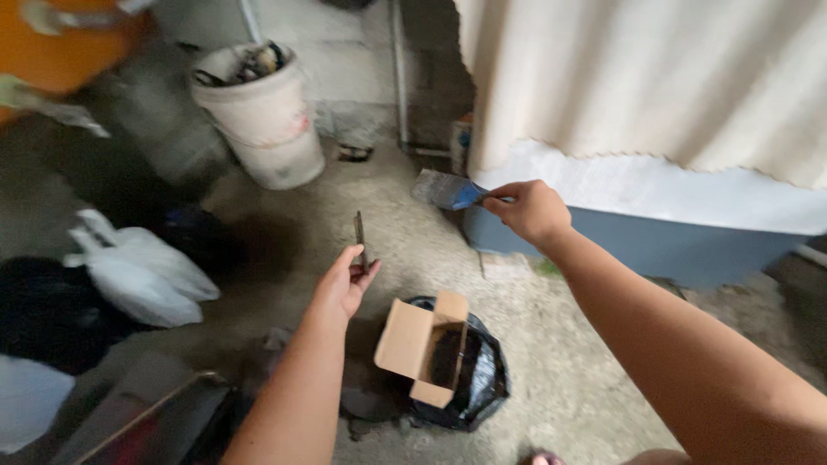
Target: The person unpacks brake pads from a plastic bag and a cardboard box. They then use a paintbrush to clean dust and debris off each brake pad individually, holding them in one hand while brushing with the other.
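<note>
Rough concrete floor spreads around the open cardboard box (422, 349) sitting in a black bag (482, 379), and above the box the left hand (345, 280) pinches a thin dark strip (359, 237) upright while the right hand (530, 209), farther up toward the white curtain (655, 77), clamps a blue-handled scraper (444, 189).

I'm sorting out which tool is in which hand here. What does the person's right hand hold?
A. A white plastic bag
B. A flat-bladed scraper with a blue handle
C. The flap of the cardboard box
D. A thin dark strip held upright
B: the right hand pinches the blue handle of a flat-bladed scraper, while the thin dark strip is in the left hand.
</note>
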